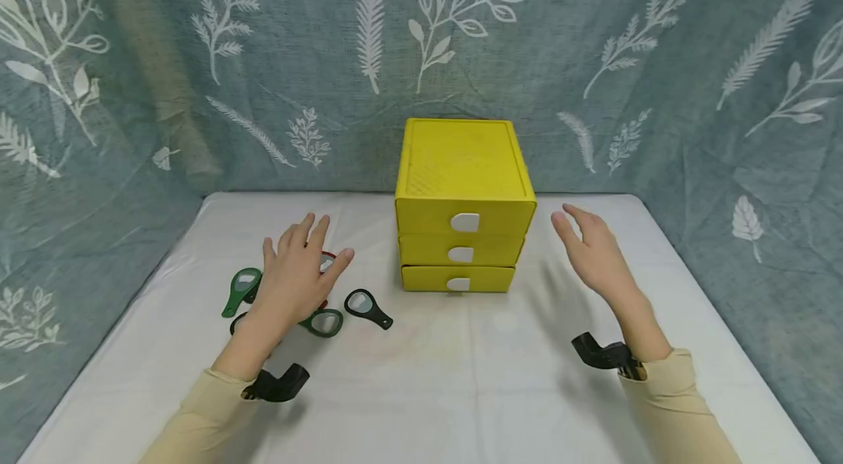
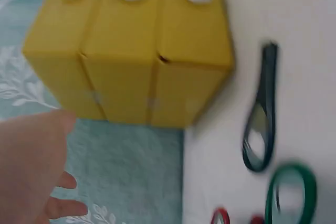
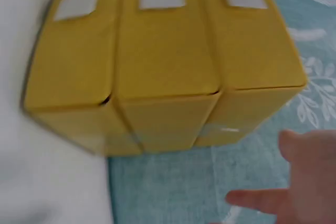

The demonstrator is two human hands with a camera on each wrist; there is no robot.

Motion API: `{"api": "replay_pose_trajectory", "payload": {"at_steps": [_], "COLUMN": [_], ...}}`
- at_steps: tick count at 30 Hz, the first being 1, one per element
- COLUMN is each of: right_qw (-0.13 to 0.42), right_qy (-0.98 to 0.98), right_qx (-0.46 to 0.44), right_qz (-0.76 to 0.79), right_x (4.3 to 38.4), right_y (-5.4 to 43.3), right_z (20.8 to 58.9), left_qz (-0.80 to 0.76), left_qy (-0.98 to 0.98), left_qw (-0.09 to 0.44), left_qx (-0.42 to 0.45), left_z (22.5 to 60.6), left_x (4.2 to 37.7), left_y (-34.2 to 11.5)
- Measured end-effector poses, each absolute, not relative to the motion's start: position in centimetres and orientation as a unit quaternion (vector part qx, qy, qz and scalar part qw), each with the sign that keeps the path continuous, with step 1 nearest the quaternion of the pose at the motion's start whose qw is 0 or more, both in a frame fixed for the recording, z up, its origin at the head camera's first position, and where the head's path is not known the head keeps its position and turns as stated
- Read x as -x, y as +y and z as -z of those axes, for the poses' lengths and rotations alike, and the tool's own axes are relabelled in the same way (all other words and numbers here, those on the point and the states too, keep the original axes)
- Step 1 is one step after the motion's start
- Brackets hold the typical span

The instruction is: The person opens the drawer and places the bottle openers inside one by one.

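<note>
A black magnifier (image 1: 372, 311) is lying on the table (image 1: 474, 383), in front of the yellow cabinet (image 1: 464, 215) and a little to its left, with its handle pointing toward the near right. Just beside it, a green magnifier (image 1: 323, 323) is resting with its ring to the right, the rest of it disappearing behind the left hand (image 1: 294, 275). A red magnifier (image 1: 327, 259) is showing only in part past the thumb, and a second green one (image 1: 235, 296) is lying on the far side of that hand (a dark rim is also peeking out by the forearm, too covered to make out). The left hand is hanging over this group, its fingers spreading, released and holding nothing; the left wrist view is showing them apart from the magnifiers. The cabinet is standing upright toward the back of the table, its three stacked drawers facing the person, each bearing a white tab (image 1: 465, 222). To its right, just beside it, the right hand (image 1: 596, 252) is hovering with thumb and forefinger reaching out apart, its fingers likewise relaxing around nothing. Both forearms are wearing beige sleeves (image 1: 204, 420) and black mounts (image 1: 279, 385). Behind everything, a grey-green curtain (image 1: 316, 25) is hanging, displaying white leaf prints.
</note>
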State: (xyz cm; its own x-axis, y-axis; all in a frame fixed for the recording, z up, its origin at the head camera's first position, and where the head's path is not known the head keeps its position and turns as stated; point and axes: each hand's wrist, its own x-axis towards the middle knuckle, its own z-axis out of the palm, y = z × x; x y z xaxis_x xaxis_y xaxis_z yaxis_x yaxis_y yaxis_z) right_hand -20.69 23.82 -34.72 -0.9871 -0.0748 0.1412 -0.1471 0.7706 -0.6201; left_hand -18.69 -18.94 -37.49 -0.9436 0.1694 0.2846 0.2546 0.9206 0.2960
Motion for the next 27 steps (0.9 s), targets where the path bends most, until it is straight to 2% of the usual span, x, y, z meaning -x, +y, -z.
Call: {"api": "replay_pose_trajectory", "payload": {"at_steps": [5,10,14,19,27], "right_qw": [0.105,0.098,0.094,0.117,0.134], "right_qy": [-0.863,-0.779,-0.756,-0.729,-0.713], "right_qx": [-0.040,-0.006,0.010,0.016,0.034], "right_qz": [-0.492,-0.619,-0.647,-0.674,-0.687], "right_x": [20.7,20.4,19.9,19.8,19.8], "right_y": [22.7,20.7,19.4,18.2,17.5], "right_z": [34.3,34.1,34.3,34.5,34.4], "left_qz": [0.314,0.410,0.465,0.556,0.702], "left_qy": [-0.932,-0.896,-0.866,-0.809,-0.690], "left_qw": [0.151,0.142,0.155,0.166,0.114], "left_qx": [0.100,0.093,0.097,0.093,0.133], "left_z": [36.9,36.5,36.7,37.0,37.3], "left_x": [17.1,15.9,15.2,14.5,15.2], "left_y": [-16.9,-14.9,-13.2,-10.7,-7.1]}}
